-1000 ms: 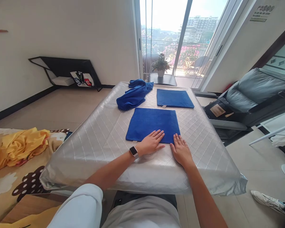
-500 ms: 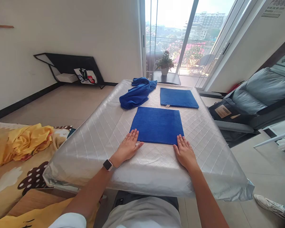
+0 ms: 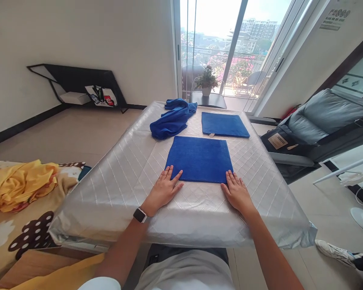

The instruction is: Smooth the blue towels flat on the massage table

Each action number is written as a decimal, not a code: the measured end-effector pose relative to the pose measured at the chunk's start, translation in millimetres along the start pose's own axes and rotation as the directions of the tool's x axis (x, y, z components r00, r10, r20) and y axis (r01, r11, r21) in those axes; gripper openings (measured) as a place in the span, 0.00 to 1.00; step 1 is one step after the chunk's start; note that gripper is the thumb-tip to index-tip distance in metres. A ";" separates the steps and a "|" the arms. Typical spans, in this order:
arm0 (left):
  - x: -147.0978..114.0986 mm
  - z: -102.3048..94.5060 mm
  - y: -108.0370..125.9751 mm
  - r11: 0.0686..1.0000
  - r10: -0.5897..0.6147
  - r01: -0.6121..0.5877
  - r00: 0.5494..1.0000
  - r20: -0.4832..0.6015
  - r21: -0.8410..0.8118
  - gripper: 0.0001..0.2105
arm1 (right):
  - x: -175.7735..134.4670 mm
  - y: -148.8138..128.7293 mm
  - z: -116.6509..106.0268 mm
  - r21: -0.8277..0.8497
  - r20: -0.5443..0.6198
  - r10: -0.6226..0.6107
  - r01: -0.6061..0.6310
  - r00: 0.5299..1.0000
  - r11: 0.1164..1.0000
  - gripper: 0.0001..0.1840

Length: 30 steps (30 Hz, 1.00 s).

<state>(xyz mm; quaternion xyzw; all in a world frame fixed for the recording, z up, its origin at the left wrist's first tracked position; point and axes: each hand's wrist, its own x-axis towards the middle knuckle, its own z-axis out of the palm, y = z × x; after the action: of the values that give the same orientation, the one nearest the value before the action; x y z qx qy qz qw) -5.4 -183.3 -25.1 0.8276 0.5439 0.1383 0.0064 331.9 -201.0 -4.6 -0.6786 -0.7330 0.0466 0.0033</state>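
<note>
A folded blue towel (image 3: 200,159) lies flat in front of me on the table with the silver quilted cover (image 3: 117,177). On its near left corner rests my left hand (image 3: 164,189), palm down, fingers slightly spread. My right hand (image 3: 236,189) lies flat at the near right corner, its fingertips touching the cloth. Neither hand grips anything. Farther back on the right is a second folded blue towel (image 3: 224,124) with a small white tag at its near edge. A crumpled blue towel (image 3: 172,119) sits at the back left of the table.
Beyond the table, a potted plant (image 3: 207,80) stands on a chair by the glass door. At right is a grey armchair (image 3: 329,117) with a black bag. Yellow cloth (image 3: 27,183) lies on patterned bedding at left. Another person's shoe (image 3: 334,251) shows at lower right.
The fingers of my left hand have spread, the index finger now reaching onto the towel's near edge. My right hand stays at its corner. The view has turned slightly to the right.
</note>
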 end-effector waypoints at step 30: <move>114.0 -4.7 93.0 0.966 0.255 -0.252 0.964 0.074 -0.053 0.38 | 107.0 -8.0 -7.8 0.053 -0.009 0.046 -0.046 0.999 0.998 0.37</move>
<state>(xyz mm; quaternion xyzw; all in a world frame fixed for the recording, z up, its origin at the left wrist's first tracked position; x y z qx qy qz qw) 119.2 -119.1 19.8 0.8950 0.4298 0.1163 0.0284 316.1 -94.6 -2.5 -0.6952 -0.7157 0.0624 0.0240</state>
